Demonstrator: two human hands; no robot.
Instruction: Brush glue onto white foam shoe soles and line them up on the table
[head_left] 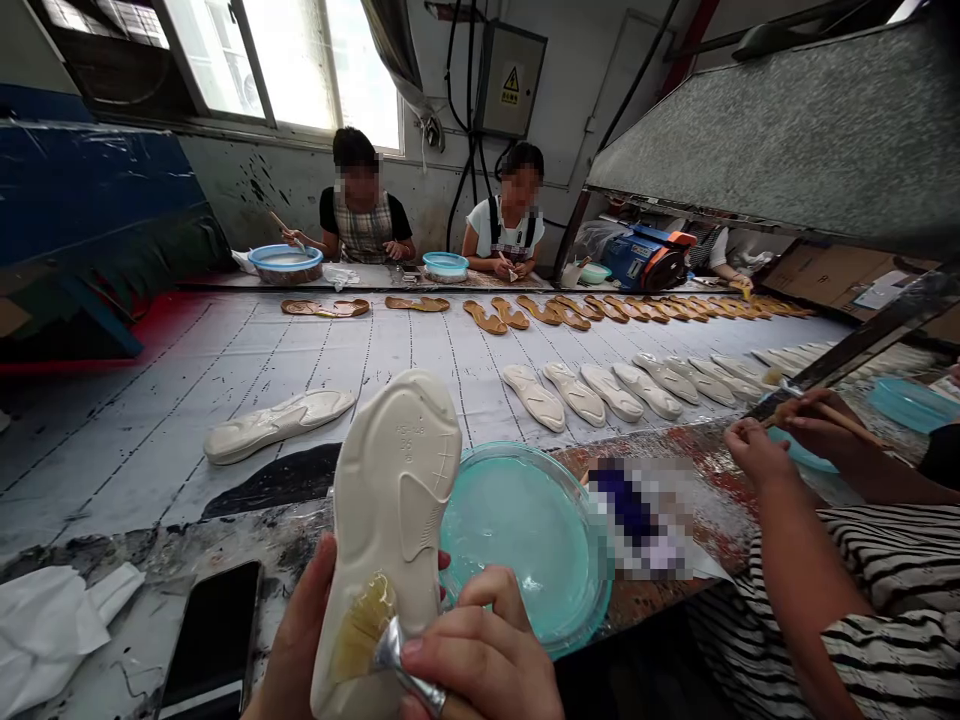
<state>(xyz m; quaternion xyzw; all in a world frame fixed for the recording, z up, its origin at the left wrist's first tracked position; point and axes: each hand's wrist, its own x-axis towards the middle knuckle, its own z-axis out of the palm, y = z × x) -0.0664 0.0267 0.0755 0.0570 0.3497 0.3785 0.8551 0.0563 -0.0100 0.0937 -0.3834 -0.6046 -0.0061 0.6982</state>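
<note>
A white shoe sole stands tilted upright in front of me, gripped from below and behind by my left hand. Markings and a raised pattern show on its face. My right hand is closed around a brush by its metal collar and handle. The pale bristles press flat on the lower part of the sole. Just behind the sole sits a turquoise bowl with whitish liquid. Another white sole lies on the belt to the left.
A white belt carries rows of white soles and brown insoles. A phone and crumpled tissue lie at left. A co-worker's hands hold a brush at right. Two people work across the belt. A metal hood overhangs the right.
</note>
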